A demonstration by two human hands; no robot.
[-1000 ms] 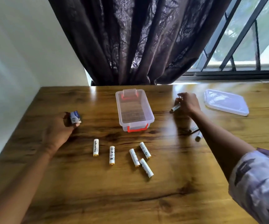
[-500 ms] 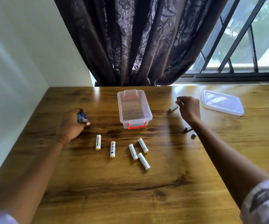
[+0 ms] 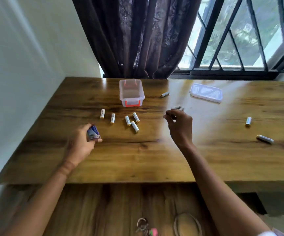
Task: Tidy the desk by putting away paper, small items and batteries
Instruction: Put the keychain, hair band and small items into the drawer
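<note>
Meanwhile, batteries waited outside the box

The left hand was closed around a small blue-white paper packet, probably to carry it away. Beyond its fingers lay five batteries and the empty clear box. The right hand pinched something tiny; what, I cannot tell. Two blurred batteries lay just past its fingertips.

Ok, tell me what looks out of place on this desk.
Batteries are strewn at odd angles: five in a cluster before the clear box, one to its right, two further right. The box looks empty, and its lid lies apart. The left hand holds a small blue packet.
</note>
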